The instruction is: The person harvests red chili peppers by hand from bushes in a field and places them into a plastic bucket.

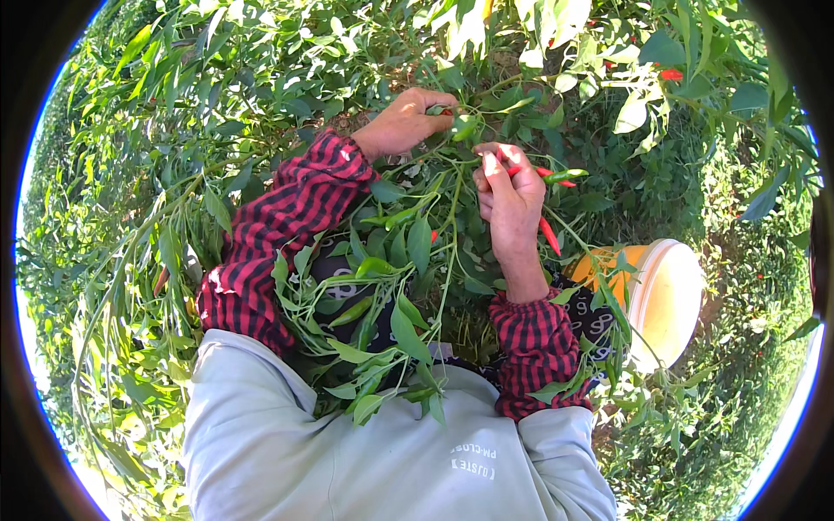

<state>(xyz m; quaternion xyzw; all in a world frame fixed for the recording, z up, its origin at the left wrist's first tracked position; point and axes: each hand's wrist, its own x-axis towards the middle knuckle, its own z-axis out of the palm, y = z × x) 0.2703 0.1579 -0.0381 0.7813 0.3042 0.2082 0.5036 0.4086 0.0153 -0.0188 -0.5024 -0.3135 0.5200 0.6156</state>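
My left hand (412, 122) pinches a red chili pepper (447, 112) among the stems; its fingers hide most of the fruit. A green chili (464, 127) hangs just beside those fingertips. Lower and to the right, my right hand (513, 189) is curled around several picked chilies. Red tips (550, 236) and a green chili (565, 176) stick out past its fingers, while thumb and forefinger meet near a thin stem. Between my forearms a chili branch (449, 260) leans toward my lap, bearing leaves and green chilies (374, 267).
A yellow-orange bucket (658, 299) with a pale rim stands by my right knee, partly behind leaves. Dense chili plants (163, 98) surround me. More red chilies (671, 75) show at upper right. A long bent branch (150, 228) arches along my left side.
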